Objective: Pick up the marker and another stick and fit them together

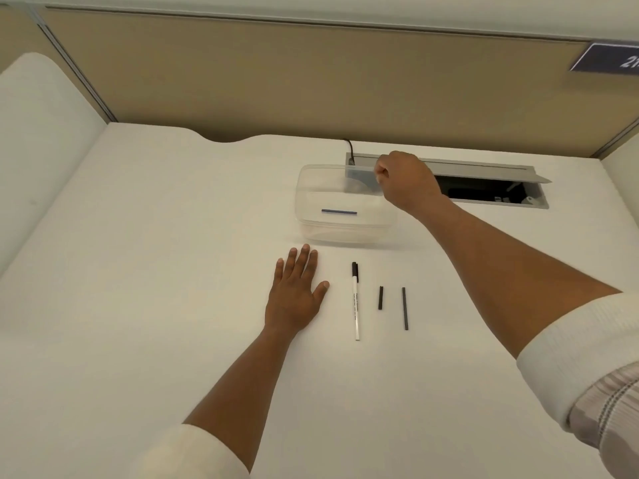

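- My left hand (294, 292): fingers straight, flat on the desk (138, 305), beside the white pen (355, 300) and two black sticks (392, 304).
- Clear container (345, 233): blue stick (339, 211) inside.
- My right hand (406, 181): fingers curled over its far rim; contents untellable. I'd release low, inside the walls.

A white pen (355, 300) lies beside two black sticks (380, 298) on a white desk (138, 271); behind, an open cable hatch (484, 188) and beige partition (276, 81).
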The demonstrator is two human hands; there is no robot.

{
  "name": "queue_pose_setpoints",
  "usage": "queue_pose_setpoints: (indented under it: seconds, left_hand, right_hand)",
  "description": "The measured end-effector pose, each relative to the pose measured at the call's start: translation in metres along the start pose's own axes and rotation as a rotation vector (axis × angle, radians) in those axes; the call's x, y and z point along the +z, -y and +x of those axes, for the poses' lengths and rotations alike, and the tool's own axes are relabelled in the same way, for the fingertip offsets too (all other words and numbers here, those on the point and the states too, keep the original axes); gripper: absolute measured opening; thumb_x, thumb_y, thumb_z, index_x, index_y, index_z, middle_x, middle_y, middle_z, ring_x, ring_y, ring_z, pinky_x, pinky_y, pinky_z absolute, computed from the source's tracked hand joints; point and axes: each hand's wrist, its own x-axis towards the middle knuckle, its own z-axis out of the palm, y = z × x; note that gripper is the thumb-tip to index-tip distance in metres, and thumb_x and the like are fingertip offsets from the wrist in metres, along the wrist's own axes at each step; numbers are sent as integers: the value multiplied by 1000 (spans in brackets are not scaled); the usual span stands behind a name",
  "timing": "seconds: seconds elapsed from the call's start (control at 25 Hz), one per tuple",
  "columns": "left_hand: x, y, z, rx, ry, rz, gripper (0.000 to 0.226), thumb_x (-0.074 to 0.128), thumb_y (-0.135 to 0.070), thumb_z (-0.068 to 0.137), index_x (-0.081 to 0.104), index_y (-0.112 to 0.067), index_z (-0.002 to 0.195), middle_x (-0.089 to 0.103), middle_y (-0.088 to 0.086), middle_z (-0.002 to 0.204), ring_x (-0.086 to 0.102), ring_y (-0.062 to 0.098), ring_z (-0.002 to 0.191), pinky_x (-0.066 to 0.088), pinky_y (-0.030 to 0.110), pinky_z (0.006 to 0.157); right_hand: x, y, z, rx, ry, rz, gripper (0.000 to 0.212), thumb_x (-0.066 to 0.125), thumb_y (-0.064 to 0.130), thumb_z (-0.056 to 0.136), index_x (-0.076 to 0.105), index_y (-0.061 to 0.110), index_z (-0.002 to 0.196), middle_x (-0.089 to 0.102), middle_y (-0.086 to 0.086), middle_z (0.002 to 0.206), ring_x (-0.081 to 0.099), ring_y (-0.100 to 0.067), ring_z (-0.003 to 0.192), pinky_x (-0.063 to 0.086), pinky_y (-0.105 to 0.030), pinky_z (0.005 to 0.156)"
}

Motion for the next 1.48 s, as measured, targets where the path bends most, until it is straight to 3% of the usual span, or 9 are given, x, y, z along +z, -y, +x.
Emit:
queue_pose_setpoints:
  seconds: [0.2,0.28,0.48,0.8,0.92,1.08,1.32,1.48]
  left_hand:
    - [-5,0,0,0,106,22,67,26,-49,101,-4,-22,154,-10,-3,163,-14,17,150,-7,41,122]
    - [-8,-1,0,-7,146,30,69,27,-50,101,-5,-21,154,-12,-1,163,-14,19,150,-7,42,122]
    - [-5,-8,-19,-28,186,29,71,27,-51,100,-7,-20,154,-16,0,162,-16,21,149,-6,43,122]
    - [2,-13,-58,-30,161,-9,72,31,-51,100,-5,-21,154,-15,-2,162,-16,17,149,-6,38,122]
    - [1,-17,-68,-44,172,-10,72,33,-50,100,-3,-20,154,-14,-1,163,-14,18,149,-4,38,122]
    - [-2,-22,-81,-61,185,-20,71,36,-47,100,0,-20,155,-12,0,163,-12,19,150,-3,39,123]
    - [-6,-32,-87,-92,196,-6,70,38,-42,100,2,-19,155,-8,2,164,-8,22,151,1,38,123]
    - [-10,-39,-86,-16,140,-60,72,46,-32,97,2,-27,155,0,-3,164,5,17,150,12,35,121]
  right_hand:
    - [7,-21,-83,182,-164,196,25,51,10,90,59,14,113,62,-5,111,55,-25,105,50,-42,85]
    - [23,-26,-126,218,-149,184,31,53,10,91,56,13,121,61,-6,119,54,-25,110,48,-40,90]
    - [51,-37,-200,287,-97,110,38,54,4,85,55,9,123,61,-8,117,55,-31,105,44,-41,89]
    - [72,-35,-252,356,32,92,44,56,14,90,50,6,133,56,-11,134,51,-29,125,35,-36,107]
    - [78,-34,-266,368,83,88,48,53,18,92,43,8,139,48,-10,142,45,-28,130,32,-35,109]
    - [85,-35,-277,319,150,10,53,45,23,98,32,8,148,29,-9,159,25,-25,146,19,-36,118]
    - [97,-31,-292,327,189,-72,58,34,28,102,17,11,154,11,-8,165,11,-24,151,11,-43,121]
    - [101,-32,-293,330,193,-53,58,30,28,102,13,12,155,5,-6,165,4,-23,152,6,-44,122]
